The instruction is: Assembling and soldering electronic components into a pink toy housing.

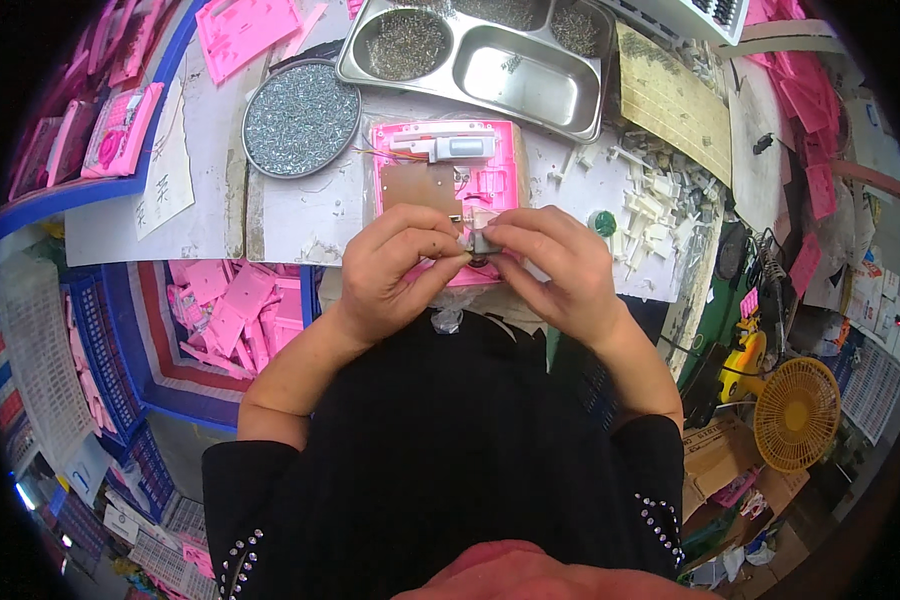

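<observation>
A pink plastic casing [511,165] lies on the worktable in front of me, its hollow inside facing up. Fitted in it are a brown circuit board [417,187] and a white-and-grey block [462,148] with thin coloured wires at its left. Over the casing's near part, my left hand [395,262] and my right hand [562,262] meet, fingertips closed. Between them is a small grey-and-white part [481,240], pinched from both sides; the fingers hide much of it, and its exact kind is unclear.
A round tray of screws [302,118] stands far left, beside a metal compartment tray [530,82] holding small metal pieces. Loose white plastic parts [660,205] and a green round piece [602,223] lie right. Pink pieces [235,310] fill a bin lower left; a yellow fan [796,414] stands right.
</observation>
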### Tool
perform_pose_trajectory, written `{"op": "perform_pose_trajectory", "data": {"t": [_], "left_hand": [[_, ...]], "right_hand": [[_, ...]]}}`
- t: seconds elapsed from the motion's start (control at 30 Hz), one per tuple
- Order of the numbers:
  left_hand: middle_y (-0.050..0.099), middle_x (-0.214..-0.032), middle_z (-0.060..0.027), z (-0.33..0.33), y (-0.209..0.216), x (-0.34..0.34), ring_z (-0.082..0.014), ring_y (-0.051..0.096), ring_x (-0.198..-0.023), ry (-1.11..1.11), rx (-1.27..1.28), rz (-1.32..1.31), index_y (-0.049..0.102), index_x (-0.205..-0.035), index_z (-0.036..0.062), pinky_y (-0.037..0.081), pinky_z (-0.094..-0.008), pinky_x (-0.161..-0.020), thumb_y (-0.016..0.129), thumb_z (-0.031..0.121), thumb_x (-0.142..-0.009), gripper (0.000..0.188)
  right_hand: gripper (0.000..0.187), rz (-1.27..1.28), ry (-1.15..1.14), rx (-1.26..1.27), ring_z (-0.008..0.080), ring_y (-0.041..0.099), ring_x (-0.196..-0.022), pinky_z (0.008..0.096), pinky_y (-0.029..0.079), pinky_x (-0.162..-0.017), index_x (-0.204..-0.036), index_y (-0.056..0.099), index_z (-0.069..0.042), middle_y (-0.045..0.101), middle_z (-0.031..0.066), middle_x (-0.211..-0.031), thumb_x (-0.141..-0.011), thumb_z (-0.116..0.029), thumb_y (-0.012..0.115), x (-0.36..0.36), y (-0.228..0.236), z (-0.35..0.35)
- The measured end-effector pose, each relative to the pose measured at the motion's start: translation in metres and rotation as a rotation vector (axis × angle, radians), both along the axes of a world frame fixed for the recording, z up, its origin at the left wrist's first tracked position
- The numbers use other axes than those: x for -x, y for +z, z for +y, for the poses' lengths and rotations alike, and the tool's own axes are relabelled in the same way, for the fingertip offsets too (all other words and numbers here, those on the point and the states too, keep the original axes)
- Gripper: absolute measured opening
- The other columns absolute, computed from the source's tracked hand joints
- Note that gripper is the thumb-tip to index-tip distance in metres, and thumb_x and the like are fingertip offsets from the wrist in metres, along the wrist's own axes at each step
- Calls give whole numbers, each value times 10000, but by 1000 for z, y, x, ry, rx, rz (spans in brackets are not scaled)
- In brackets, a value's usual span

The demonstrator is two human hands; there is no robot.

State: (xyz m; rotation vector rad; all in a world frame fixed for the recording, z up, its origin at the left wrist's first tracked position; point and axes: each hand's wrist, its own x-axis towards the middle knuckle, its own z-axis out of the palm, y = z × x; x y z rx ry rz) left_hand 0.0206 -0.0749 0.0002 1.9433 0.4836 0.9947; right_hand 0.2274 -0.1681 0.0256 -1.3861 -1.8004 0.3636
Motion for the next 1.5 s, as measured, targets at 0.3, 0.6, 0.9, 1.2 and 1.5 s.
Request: {"op": "perform_pose_trajectory", "data": {"t": [0.3, 0.6, 0.9, 1.2, 1.5], "left_hand": [[654, -1039, -152, 18, -17, 37, -172, 608, -814, 109, 84, 8, 708, -1028, -34, 501, -296, -742, 554, 152, -1050, 243], [665, -1112, -160, 35, -23, 39, -198, 648, -823, 285, 6, 110, 698, -1110, -9, 525, -315, -726, 696, 67, -919, 205], [663, -1077, -126, 63, -12, 21, -255, 664, -759, 239, -92, 394, 689, -1125, 27, 542, -350, -686, 753, 134, -878, 277], [648, -868, -78, 56, -9, 22, -282, 668, -754, 173, -101, 417, 723, -962, 71, 529, -384, -649, 748, 136, -868, 116], [642, -828, -96, 35, -3, 23, -261, 655, -685, 201, -132, 441, 701, -910, 16, 514, -364, -607, 756, 63, -844, 99]], "right_hand": [[287, -66, 16, 146, 266, 643, -928, 365, 516, -817, -1026, 756, -58, 741, 71, -996, -746, -25, 809, -37, -4, 28], [224, -185, 54, 210, 278, 599, -960, 384, 521, -819, -953, 735, -95, 708, 33, -915, -742, -70, 804, -37, -7, 54], [259, -258, 42, 207, 284, 586, -919, 383, 522, -782, -931, 716, -77, 681, 44, -899, -691, -41, 806, -34, -4, 56], [237, -221, 33, 325, 298, 579, -903, 396, 509, -816, -893, 709, -74, 678, 53, -912, -681, -37, 810, -33, -5, 61], [268, -270, -62, 205, 293, 576, -1014, 410, 489, -868, -967, 757, -99, 687, 63, -1065, -711, -79, 833, -29, 2, 58]]}}
